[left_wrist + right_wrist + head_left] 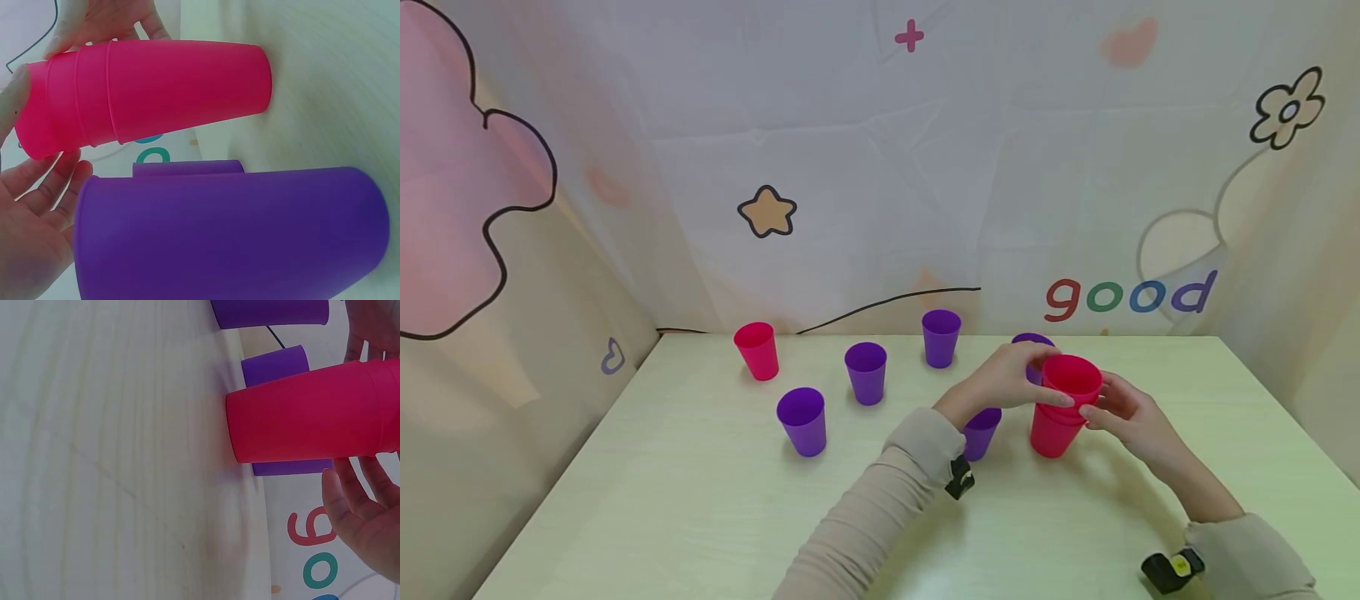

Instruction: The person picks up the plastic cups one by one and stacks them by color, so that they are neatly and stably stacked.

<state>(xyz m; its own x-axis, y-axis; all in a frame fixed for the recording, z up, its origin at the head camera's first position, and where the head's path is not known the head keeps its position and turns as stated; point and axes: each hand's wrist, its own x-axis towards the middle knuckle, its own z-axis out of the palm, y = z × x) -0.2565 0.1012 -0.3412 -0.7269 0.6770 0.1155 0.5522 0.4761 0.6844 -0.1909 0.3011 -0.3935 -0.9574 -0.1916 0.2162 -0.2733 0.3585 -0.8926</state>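
Observation:
At the right of the table stands a stack of nested red plastic cups (1054, 437), with rim lines one above another in the left wrist view. My left hand (1009, 379) grips the top red cup (1072, 375), its thumb on the near side and fingers behind. From the right, my right hand (1138, 421) holds the stack near the rims, thumb in front. In the right wrist view the stack's base (250, 428) is down at the tabletop. A purple cup (979, 440) stands beside my left wrist, partly hidden by it. Another purple cup (1033, 368) is behind my left fingers.
A lone red cup (758, 354) stands at the back left. Three upright purple cups are spread between it and my left arm: one nearer (805, 429), one in the middle (867, 383), one at the back (940, 343). A printed cloth (850, 167) hangs behind the table (662, 500).

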